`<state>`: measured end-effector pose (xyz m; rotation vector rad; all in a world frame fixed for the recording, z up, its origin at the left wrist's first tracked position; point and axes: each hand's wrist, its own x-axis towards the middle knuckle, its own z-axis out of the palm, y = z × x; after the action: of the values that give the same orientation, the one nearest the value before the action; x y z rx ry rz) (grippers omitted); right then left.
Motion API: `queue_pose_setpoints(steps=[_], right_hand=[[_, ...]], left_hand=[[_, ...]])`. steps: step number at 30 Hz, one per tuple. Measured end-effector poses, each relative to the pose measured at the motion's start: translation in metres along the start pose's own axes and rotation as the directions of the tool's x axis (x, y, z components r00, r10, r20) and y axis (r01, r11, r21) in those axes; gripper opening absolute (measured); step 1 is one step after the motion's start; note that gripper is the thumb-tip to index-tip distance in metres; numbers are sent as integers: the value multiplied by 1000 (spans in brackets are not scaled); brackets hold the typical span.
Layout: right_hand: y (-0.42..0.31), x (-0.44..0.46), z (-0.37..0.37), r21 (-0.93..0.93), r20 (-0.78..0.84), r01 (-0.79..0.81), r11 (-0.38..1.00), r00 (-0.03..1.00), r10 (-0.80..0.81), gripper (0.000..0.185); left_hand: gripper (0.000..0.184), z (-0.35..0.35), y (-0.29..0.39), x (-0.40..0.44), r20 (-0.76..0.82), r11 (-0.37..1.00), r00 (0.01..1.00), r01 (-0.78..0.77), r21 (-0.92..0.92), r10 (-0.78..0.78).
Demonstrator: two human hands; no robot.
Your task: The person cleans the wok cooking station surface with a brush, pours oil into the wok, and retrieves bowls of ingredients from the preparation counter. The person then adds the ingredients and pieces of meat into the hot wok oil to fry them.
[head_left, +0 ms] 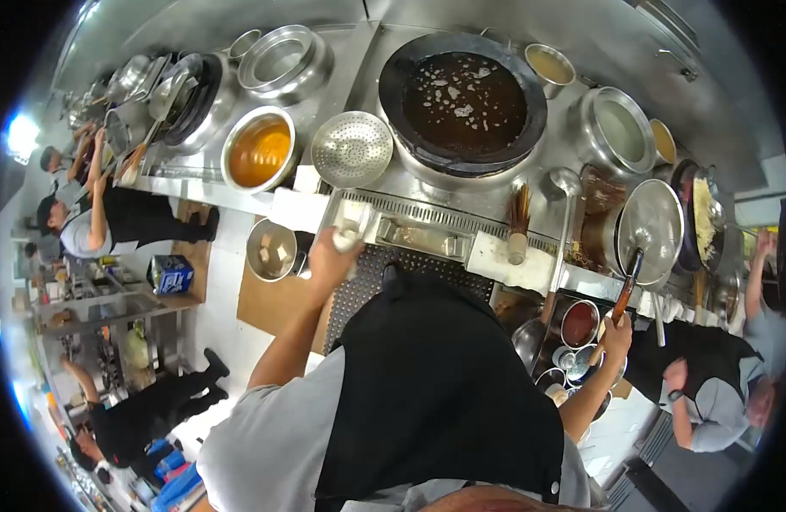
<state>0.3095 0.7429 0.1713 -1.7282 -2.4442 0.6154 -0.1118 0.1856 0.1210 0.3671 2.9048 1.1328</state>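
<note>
My left hand [331, 263] is closed round a bunched white cloth [348, 239] at the front edge of the stove. Close by, a perforated metal strainer [352, 149] rests between a pot of orange-brown liquid [260, 152] and a big black wok [393, 90] holding dark oil with pale flecks afloat. On the right, my right hand [616, 335] grips the wooden handle of a large round skimmer [653, 226]. Its wide head is over the metal pots at the right of the stove. A ladle [566, 181] lies left of the skimmer.
A bamboo brush [518, 226] stands at the stove's front, by folded white cloths [512, 266]. Seasoning pots [580, 324] sit below my right side. A pot with pale chunks [272, 250] is at lower left. Co-workers [111, 218] stand left and right [709, 375].
</note>
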Motion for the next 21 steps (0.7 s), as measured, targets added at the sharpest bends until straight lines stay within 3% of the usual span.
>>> queue_pose_setpoints(steps=[1,2,3,5,7,9,12,13,15,17,21], right_hand=[[-1,3,5,-55,-48,-67,996,997,65,61],[-13,-2,10,-155,-214,-73,985,976,38,59],[-31,-7,14,-253,-372,-100,962,928,-2,57],[-67,-11,16,-194,-367,136,971,908,-200,51],[-98,-17,49,-95,-286,104,990,950,-127,46],[-119,-29,92,61,-178,157,986,973,-144,40],[-124,-45,133,-225,-17,11,974,1000,-15,37],[-113,-44,149,-293,21,-32,956,999,40,37],[-106,-55,162,-354,23,-62,933,997,75,42],[-87,-55,181,-314,40,-84,946,994,102,49],[-98,-61,170,-135,101,-70,988,991,84,37]], left_hand=[[49,-1,-27,17,28,991,996,85,-99,-82],[45,-12,-19,33,173,859,946,322,-397,-275],[39,-22,-8,49,375,605,868,496,-623,-325],[36,-12,12,79,525,380,757,651,-657,-390],[50,24,28,104,630,295,727,687,-664,-272],[59,52,67,123,762,202,635,769,-607,-129],[69,99,122,146,802,188,585,806,-561,-117],[63,118,124,158,822,158,566,818,-553,-53],[44,138,149,174,747,218,597,802,-556,-291],[16,160,136,182,718,191,632,774,-604,-291],[21,156,128,180,728,245,615,789,-564,-303]])
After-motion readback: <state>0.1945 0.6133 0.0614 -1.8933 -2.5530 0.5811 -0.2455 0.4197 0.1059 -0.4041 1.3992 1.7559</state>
